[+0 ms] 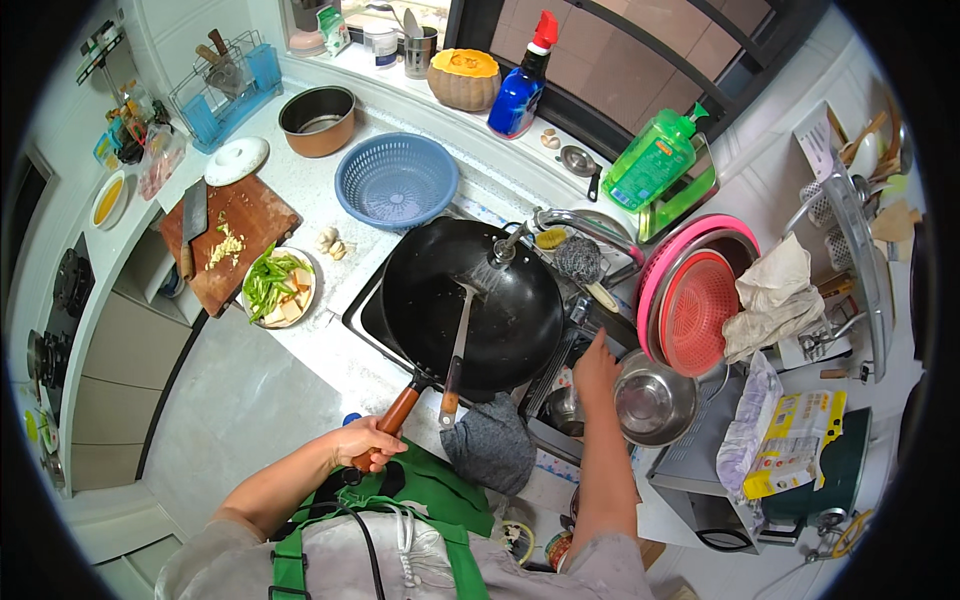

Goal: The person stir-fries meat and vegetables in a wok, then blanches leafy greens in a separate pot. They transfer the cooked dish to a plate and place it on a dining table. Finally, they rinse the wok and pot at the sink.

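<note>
My left hand (373, 442) grips the brown wooden handle of a large black wok (420, 330), which sits over the sink. From the chrome faucet (504, 251), water sprays into the wok. A metal spatula (463, 330) with a wood-tipped handle leans inside it, its handle over the near rim. My right hand (596, 373) is to the right of the wok, above the sink's edge, with one finger pointing away from me and nothing visible in its grasp. Beside it sits a stainless steel pot (649, 401). A grey cloth (491, 442) hangs over the counter's front edge.
Left of the wok are a plate of sliced green peppers and pale pieces (279, 289), garlic (330, 244), and a cutting board (266, 214) with a cleaver (195, 214). Behind stands a blue colander (396, 180). Stacked basins and a red colander (697, 315) stand at right.
</note>
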